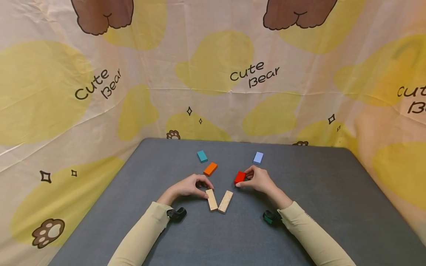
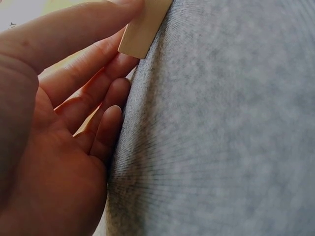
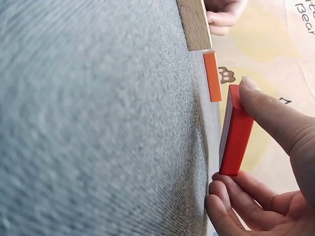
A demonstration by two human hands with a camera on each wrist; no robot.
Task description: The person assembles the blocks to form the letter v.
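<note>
Two plain wooden blocks lie on the grey table in a V, their near ends close together. My left hand pinches the far end of the left wooden block between thumb and fingers. In the left wrist view the thumb lies over that wooden block, with fingers behind it. The right wooden block lies untouched. My right hand grips a red block by its ends; in the right wrist view, this red block sits between thumb and fingertips, seemingly tilted off the cloth.
An orange block lies beyond the left hand, with a teal block behind it. A light blue block lies beyond the right hand. Printed cloth hangs behind the grey table.
</note>
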